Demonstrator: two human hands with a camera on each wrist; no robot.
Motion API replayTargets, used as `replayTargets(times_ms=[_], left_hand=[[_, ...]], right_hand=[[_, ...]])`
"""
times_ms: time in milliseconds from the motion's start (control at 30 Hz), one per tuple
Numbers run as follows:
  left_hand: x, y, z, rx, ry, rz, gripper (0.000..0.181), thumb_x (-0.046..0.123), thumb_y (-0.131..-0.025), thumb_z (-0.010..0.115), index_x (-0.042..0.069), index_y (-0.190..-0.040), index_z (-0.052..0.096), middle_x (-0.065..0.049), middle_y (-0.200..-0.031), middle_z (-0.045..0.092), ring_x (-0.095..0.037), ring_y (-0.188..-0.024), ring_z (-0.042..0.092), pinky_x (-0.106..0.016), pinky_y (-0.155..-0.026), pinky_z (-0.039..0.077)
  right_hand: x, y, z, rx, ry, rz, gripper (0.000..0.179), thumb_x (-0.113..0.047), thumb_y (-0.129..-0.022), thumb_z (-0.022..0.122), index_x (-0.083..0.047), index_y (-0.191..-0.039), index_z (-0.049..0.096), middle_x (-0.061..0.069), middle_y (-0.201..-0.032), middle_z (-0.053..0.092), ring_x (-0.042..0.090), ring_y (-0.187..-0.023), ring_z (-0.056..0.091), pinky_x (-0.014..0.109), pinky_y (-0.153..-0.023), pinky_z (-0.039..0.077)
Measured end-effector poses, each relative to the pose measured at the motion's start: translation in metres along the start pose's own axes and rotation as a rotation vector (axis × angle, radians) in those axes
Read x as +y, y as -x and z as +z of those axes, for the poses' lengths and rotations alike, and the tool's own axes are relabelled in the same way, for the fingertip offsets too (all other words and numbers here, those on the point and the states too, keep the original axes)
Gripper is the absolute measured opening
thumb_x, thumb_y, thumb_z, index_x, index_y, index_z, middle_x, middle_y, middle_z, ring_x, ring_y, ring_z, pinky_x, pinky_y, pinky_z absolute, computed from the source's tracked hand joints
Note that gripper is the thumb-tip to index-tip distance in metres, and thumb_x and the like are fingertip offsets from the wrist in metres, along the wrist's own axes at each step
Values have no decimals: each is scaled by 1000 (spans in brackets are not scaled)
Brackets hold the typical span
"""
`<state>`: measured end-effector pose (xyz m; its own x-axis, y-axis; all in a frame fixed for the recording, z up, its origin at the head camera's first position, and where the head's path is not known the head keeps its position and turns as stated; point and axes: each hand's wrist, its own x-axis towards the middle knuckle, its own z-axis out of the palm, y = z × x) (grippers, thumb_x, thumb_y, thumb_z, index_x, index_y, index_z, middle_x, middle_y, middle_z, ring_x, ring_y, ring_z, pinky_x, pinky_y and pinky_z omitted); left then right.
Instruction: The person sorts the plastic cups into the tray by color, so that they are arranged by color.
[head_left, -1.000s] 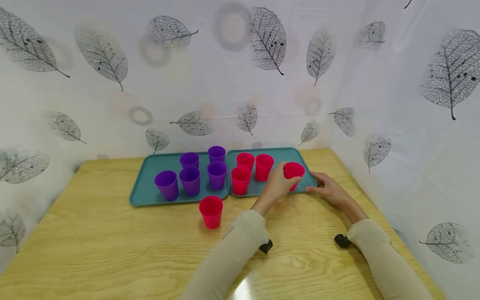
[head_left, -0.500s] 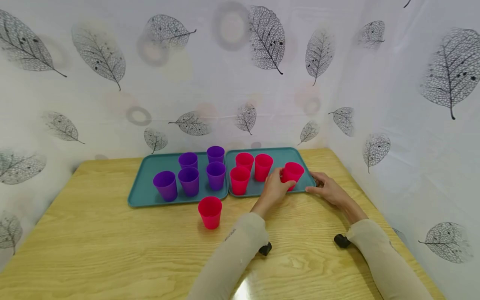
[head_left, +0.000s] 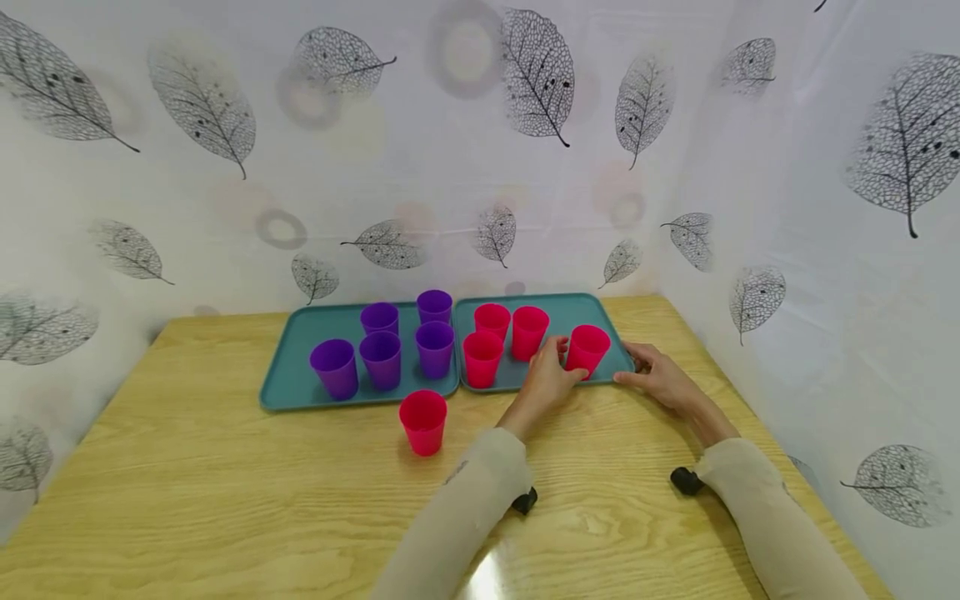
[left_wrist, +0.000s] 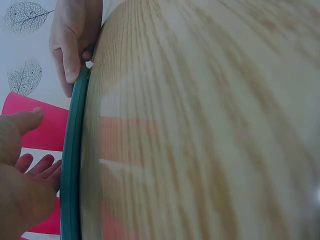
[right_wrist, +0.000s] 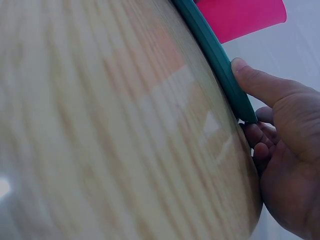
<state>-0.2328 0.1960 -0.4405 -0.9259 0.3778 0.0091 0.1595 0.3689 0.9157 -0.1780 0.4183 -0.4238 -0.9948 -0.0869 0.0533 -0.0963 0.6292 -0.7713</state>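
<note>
My left hand (head_left: 546,382) is beside a red plastic cup (head_left: 588,350) that stands upright near the right end of the right-hand teal tray (head_left: 572,307). In the left wrist view the left hand's fingers (left_wrist: 46,167) spread apart, with the thumb in front of the cup's side. My right hand (head_left: 663,380) grips that tray's right front corner; the right wrist view shows its thumb (right_wrist: 250,75) on the rim and the other fingers curled at the corner. Three more red cups (head_left: 482,360) stand together on the tray's left half.
Against it on the left sits a second teal tray (head_left: 288,371) with several purple cups (head_left: 334,369). One red cup (head_left: 424,423) stands on the wooden table (head_left: 247,492) in front of the trays. A leaf-patterned curtain (head_left: 420,167) borders the table behind and at right.
My left hand has loosened from the rightmost red cup and drawn slightly left and down, leaving the cup standing on the tray. The right hand has stayed at the tray corner.
</note>
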Motion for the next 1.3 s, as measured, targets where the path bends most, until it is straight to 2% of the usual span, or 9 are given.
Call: replayTargets(times_ms=[100, 200, 333, 500, 667, 833, 1067, 1167, 1300], left_hand=[[1, 3, -3, 4, 19, 11, 66, 18, -93, 80, 6, -149, 48, -10, -144, 59, -26, -134, 51, -38, -109, 47], [3, 9, -6, 13, 32, 22, 67, 20, -93, 79, 8, -150, 47, -8, -147, 56, -25, -135, 51, -39, -109, 47], [8, 16, -12, 26, 25, 72, 66, 23, -94, 79, 7, -150, 48, -8, -147, 55, -24, -134, 53, -38, -109, 49], [21, 28, -21, 30, 21, 131, 64, 25, -95, 77, 8, -150, 48, -7, -148, 55, -23, -135, 52, -37, -108, 49], [34, 45, -35, -7, 126, 169, 58, 21, -97, 75, 6, -148, 51, -8, -147, 57, -25, -133, 55, -38, -107, 50], [40, 65, -52, -61, 251, 183, 57, 20, -98, 73, 2, -147, 51, -13, -145, 58, -29, -129, 58, -39, -107, 50], [46, 88, -81, -84, 278, 218, 52, 21, -98, 73, 7, -144, 54, -3, -138, 63, -20, -125, 61, -31, -104, 51], [48, 95, -96, -92, 281, 238, 50, 19, -99, 71, 8, -145, 54, -2, -139, 62, -19, -125, 60, -32, -105, 50], [46, 102, -117, -82, 276, 267, 51, 16, -99, 70, 6, -146, 52, -6, -140, 61, -24, -127, 60, -38, -107, 50]], right_hand=[[3, -1, 0, 0, -2, 1, 66, -3, -96, 72, 17, -149, 39, 36, -130, 49, 37, -101, 47, 21, -81, 41], [17, -4, 1, -2, 6, -5, 66, -3, -97, 71, 17, -150, 37, 36, -132, 48, 37, -103, 47, 21, -82, 40], [37, -9, 2, 0, 23, -5, 68, -8, -97, 72, 12, -153, 38, 32, -133, 49, 32, -104, 48, 22, -84, 39], [46, -11, 2, 6, 6, -2, 69, -14, -97, 74, 9, -153, 40, 27, -131, 50, 26, -100, 46, 22, -81, 40], [47, -9, 0, 5, -3, 9, 70, -16, -98, 74, 8, -154, 40, 27, -131, 50, 26, -100, 46, 22, -81, 41], [45, -8, 2, 2, 3, 6, 69, -16, -98, 73, 8, -153, 40, 27, -129, 51, 26, -101, 45, 21, -81, 41], [43, -8, 2, -1, 24, 0, 70, -17, -98, 73, 8, -154, 39, 26, -127, 52, 25, -99, 46, 22, -81, 41], [44, -9, 2, -11, 24, -10, 70, -16, -98, 73, 8, -155, 38, 27, -129, 51, 25, -100, 46, 22, -82, 41], [45, -11, 3, -15, 26, -22, 70, -15, -99, 72, 8, -155, 38, 27, -132, 51, 24, -99, 47, 21, -83, 41]])
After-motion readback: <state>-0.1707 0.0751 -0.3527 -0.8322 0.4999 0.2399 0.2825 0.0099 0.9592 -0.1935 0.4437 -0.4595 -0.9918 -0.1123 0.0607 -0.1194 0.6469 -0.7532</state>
